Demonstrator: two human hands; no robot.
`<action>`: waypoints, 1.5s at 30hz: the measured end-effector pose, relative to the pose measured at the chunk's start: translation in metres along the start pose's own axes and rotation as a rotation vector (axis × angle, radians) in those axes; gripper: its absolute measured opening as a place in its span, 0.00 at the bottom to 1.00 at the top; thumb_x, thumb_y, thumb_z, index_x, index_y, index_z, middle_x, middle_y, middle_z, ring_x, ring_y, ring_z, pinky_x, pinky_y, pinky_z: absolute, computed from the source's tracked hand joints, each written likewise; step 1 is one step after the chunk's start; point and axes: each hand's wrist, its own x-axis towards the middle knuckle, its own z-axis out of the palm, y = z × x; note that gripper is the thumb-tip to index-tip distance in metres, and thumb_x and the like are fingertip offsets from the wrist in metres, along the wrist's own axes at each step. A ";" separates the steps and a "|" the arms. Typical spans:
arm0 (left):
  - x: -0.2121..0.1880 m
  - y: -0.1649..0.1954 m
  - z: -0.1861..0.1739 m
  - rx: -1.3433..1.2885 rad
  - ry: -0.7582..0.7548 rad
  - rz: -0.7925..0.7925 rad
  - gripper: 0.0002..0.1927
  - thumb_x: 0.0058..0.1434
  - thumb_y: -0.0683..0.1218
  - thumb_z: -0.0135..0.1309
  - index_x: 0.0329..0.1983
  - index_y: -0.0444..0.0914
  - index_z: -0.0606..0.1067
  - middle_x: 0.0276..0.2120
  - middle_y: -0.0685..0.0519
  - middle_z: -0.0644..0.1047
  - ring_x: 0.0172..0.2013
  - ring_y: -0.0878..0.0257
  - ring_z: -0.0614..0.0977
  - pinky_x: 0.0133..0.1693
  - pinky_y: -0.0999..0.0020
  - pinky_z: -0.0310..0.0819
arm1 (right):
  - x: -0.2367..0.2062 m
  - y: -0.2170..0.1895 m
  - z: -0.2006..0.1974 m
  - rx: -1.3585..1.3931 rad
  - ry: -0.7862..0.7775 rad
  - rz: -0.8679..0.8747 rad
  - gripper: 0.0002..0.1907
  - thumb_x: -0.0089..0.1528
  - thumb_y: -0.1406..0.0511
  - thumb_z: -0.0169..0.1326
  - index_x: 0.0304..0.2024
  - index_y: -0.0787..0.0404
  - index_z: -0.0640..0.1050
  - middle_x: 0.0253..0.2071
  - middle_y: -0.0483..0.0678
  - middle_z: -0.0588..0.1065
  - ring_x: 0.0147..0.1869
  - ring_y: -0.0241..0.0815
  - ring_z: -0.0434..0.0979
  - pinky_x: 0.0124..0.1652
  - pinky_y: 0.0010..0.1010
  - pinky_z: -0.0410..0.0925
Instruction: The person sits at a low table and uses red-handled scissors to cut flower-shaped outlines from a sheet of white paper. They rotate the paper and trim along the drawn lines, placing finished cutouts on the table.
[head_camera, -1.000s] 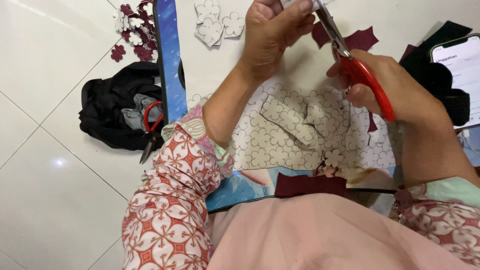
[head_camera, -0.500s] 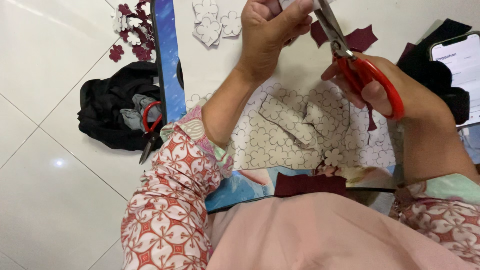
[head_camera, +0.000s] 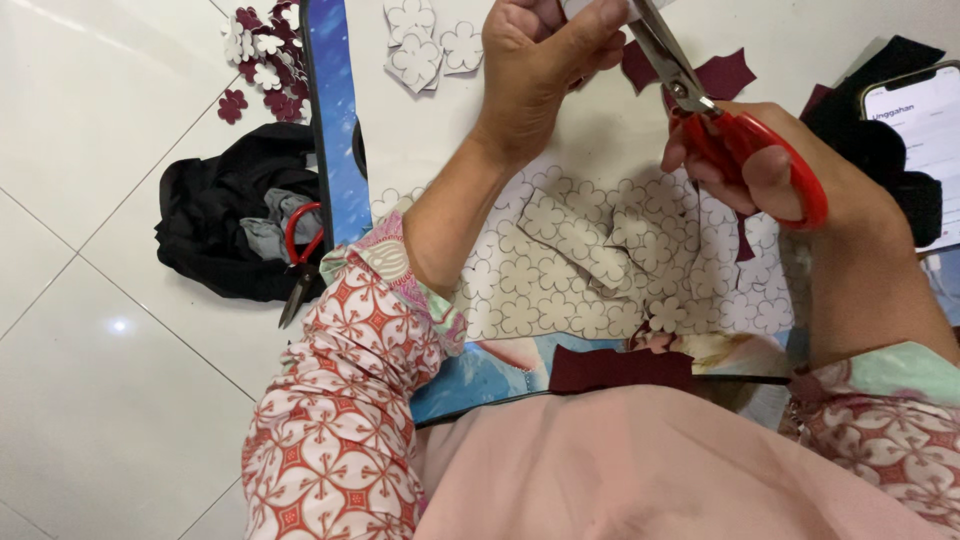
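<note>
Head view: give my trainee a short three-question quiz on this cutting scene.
1. True or false: the right hand holds red-handled scissors.
2. Where does the second pair of scissors lie? A) on the black cloth B) on the phone
3. What shape is printed across the paper sheet below the left hand?

Key: 1 true; 2 A; 3 flowers.

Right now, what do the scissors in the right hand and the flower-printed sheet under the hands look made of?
Scissors: bare grey metal blades with a dull shine; glossy red handles, probably moulded plastic, in the right hand.
Flower-printed sheet: matte off-white, lying in soft folds and curled strips, so thin paper or backed fabric; the look leaves it open.
</note>
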 end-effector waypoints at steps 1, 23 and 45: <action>0.000 0.000 0.000 0.001 0.000 0.006 0.11 0.67 0.50 0.65 0.40 0.36 0.83 0.28 0.52 0.82 0.29 0.69 0.82 0.29 0.77 0.68 | 0.001 0.000 0.000 0.003 -0.001 0.004 0.60 0.46 0.20 0.36 0.42 0.68 0.76 0.21 0.40 0.66 0.19 0.31 0.63 0.18 0.24 0.57; 0.001 0.004 0.004 0.032 -0.024 0.033 0.13 0.64 0.52 0.65 0.36 0.37 0.80 0.28 0.52 0.81 0.29 0.67 0.83 0.35 0.71 0.83 | -0.001 0.009 -0.005 0.118 -0.023 0.053 0.61 0.43 0.19 0.38 0.44 0.67 0.74 0.23 0.41 0.67 0.22 0.30 0.63 0.21 0.21 0.58; 0.000 0.002 0.002 0.066 -0.064 -0.009 0.14 0.67 0.50 0.65 0.46 0.34 0.80 0.36 0.51 0.83 0.33 0.66 0.85 0.39 0.70 0.84 | 0.007 0.020 -0.004 0.247 0.005 0.275 0.58 0.37 0.19 0.46 0.38 0.63 0.71 0.23 0.42 0.64 0.17 0.33 0.61 0.18 0.22 0.55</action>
